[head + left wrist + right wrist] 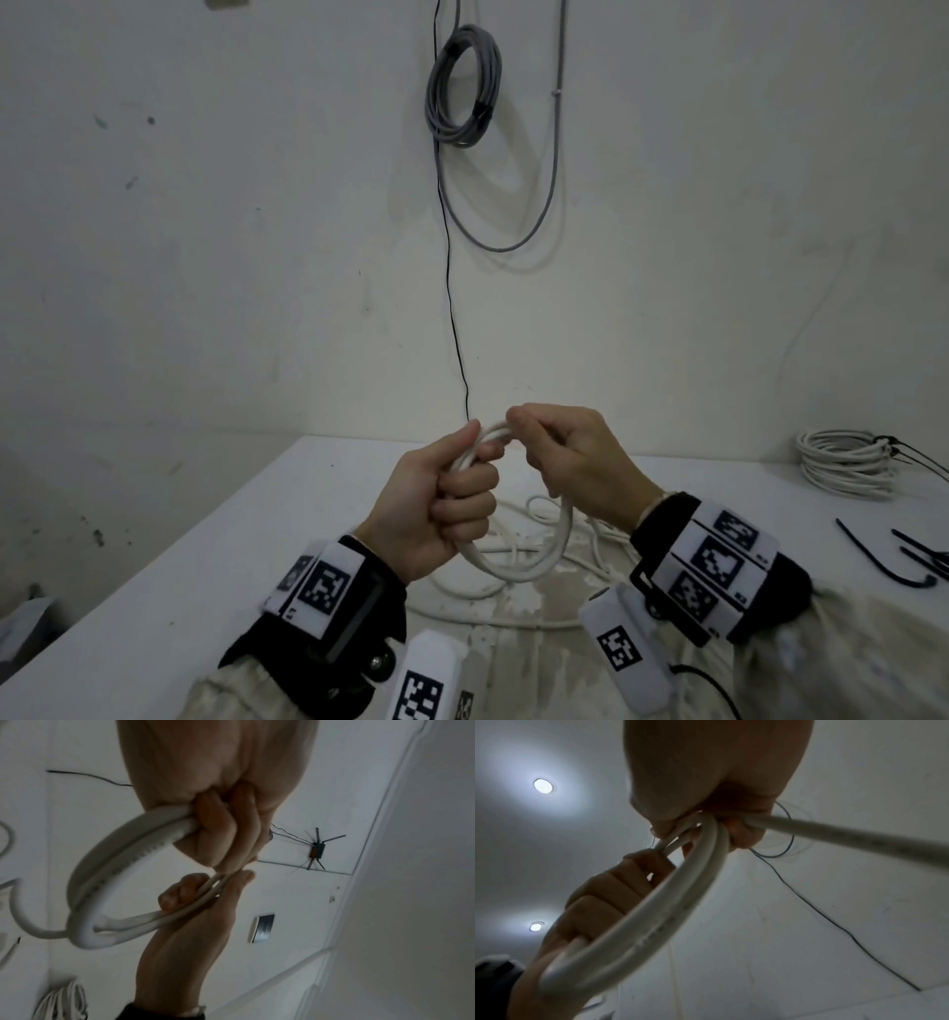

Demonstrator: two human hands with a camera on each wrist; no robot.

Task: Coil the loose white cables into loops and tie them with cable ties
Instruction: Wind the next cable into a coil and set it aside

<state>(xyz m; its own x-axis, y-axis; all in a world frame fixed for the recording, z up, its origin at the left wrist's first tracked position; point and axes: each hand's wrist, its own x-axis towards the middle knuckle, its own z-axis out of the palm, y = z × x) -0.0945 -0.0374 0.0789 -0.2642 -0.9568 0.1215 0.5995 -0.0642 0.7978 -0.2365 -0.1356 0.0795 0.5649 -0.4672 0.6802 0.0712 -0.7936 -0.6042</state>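
We hold a half-wound white cable above a white table. Our left hand is fisted around the gathered loops; our right hand pinches the strand at the top of the coil. The unwound length lies tangled on the table below. A finished coil and black cable ties sit to the right. If the left grip loosens, we judge the loops could spring apart, or the tangled slack could snag. Faint printing runs along the cable, unreadable.
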